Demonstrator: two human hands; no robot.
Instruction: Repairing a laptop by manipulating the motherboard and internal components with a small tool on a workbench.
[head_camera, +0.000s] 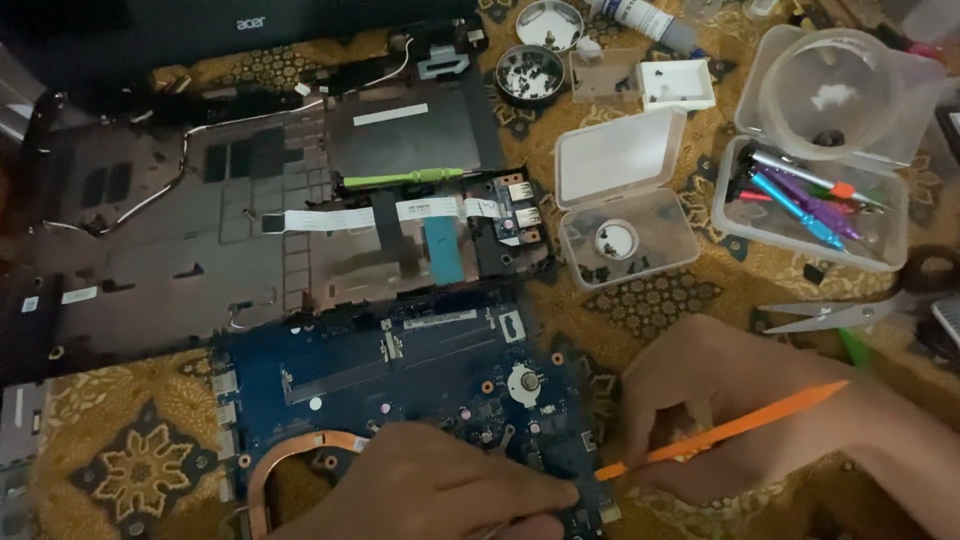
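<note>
Right hand (700, 400): fingers closed around an orange pry tool (725, 430), tip at the circuit board's right edge.
Left hand (430, 490): pressed flat on the blue circuit board (400, 370), gripping nothing.
Circuit board: lies on the patterned cloth (130, 450), just before the open laptop shell (250, 200).
Surroundings: clear boxes (620, 200), scissors (850, 315) to the right.

Far up and left of the left hand (430, 490), dark laptop screen (200, 30) along the top edge. Nearer, above that hand, white rectangular labels (390, 114) on the black chassis. Above the right hand (700, 400), clear hinged plastic box (625, 195), lid open; further right, larger clear tub (810, 200).
</note>
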